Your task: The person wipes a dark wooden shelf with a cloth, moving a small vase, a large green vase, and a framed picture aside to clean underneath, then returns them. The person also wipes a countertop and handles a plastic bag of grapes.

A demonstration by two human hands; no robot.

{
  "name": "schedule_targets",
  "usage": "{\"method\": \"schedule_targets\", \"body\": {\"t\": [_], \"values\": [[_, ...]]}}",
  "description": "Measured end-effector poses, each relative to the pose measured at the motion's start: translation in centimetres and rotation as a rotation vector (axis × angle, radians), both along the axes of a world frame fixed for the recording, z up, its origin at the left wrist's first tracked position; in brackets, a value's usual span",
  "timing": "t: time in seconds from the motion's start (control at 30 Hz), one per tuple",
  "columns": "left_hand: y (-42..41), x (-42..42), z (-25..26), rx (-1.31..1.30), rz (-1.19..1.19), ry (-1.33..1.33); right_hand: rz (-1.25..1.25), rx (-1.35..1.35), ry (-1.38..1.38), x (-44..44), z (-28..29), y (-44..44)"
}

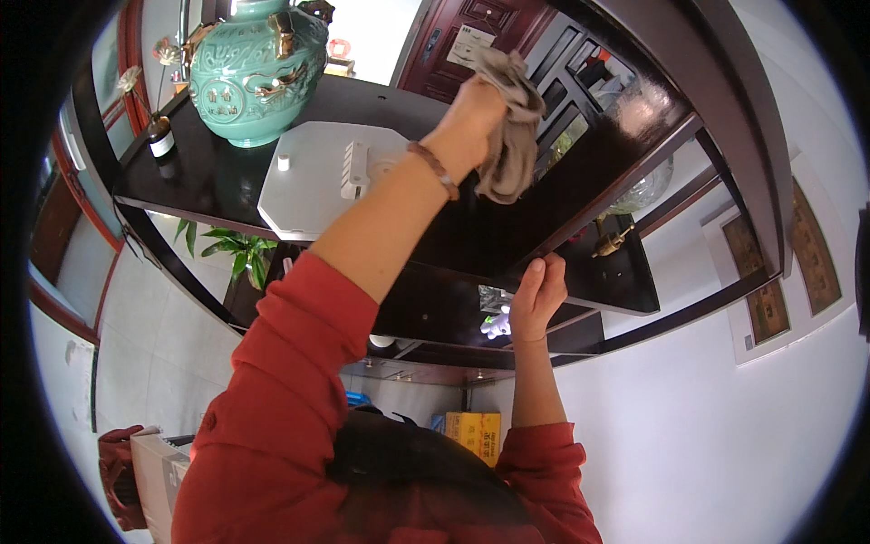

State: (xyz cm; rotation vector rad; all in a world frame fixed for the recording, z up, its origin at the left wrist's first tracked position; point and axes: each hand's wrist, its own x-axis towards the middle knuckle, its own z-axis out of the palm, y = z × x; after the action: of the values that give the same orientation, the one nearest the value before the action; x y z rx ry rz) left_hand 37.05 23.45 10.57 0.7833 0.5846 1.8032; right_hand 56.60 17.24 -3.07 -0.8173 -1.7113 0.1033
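Note:
My left hand (476,119), with a brown bracelet at the wrist, reaches far forward and is closed on a crumpled grey-brown cloth (513,146). The cloth hangs from the fist beside a dark, glossy wooden panel of the shelf unit. Lower and to the right, my right hand (539,289) grips the edge of a dark wooden shelf (564,234), thumb and bent fingers at its rim. Left of my left forearm, a white eight-sided plastic device (312,177) lies on a shelf. Behind it stands a turquoise glazed vase (258,75) with gold-coloured trim.
A small brown bottle with dried flowers (160,136) stands near the shelf's left end. Lower shelves hold a brass-coloured ornament (614,239) and a small purple figure (496,323). A green plant (245,255) is below left. A yellow box (476,435) sits beneath the unit.

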Motion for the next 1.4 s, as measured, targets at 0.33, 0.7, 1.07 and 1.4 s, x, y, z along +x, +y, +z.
{"method": "schedule_targets", "body": {"t": [0.33, 0.7, 1.07, 1.4], "values": [[0.7, 3.4, -6.5, -0.148, 0.384, 1.099, -0.001, -0.02, 0.029, -1.1, 0.4, -0.4], [2.6, -1.5, -6.1, -0.218, 0.083, 1.467, -0.007, -0.005, 0.031, -1.1, 0.2, -0.2], [11.2, -1.6, -3.9, -0.591, 0.145, 1.575, 0.05, 0.038, 0.039, -1.6, 0.5, -0.3], [16.2, -4.2, -6.3, -0.121, -0.032, 2.012, 0.036, 0.045, 0.024, -1.6, 0.2, -0.1]]}}
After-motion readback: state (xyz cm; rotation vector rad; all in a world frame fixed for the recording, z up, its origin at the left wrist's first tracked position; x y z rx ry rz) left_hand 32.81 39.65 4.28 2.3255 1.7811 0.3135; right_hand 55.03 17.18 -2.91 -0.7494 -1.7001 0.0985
